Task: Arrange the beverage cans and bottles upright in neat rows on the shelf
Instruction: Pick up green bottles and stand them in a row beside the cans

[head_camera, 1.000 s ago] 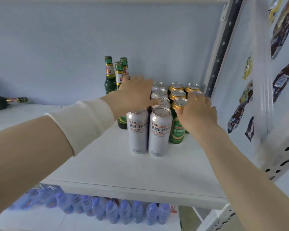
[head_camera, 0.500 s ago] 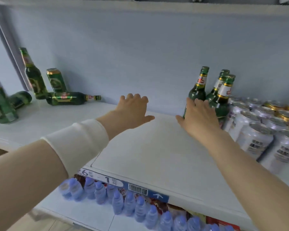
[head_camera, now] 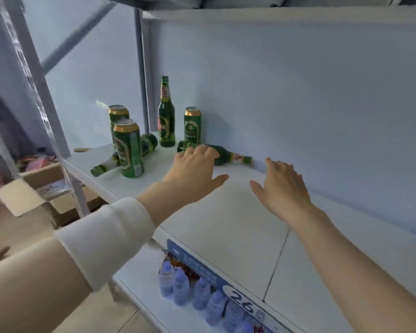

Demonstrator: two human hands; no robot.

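"26" on shelf-edge price tag (head_camera: 243, 305), rest of txt illegible

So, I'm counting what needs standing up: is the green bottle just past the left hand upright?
No, the green bottle lies on its side on the shelf, just beyond the left hand.

A: What colour is the nearest can (head_camera: 129, 150)?
B: Green, gold rim. The upright bottle (head_camera: 166, 116) at eleven o'clock: green, red label.
A: And the shelf (head_camera: 226, 224)?
B: White; its price strip (head_camera: 195, 264) blue, black numerals on white.
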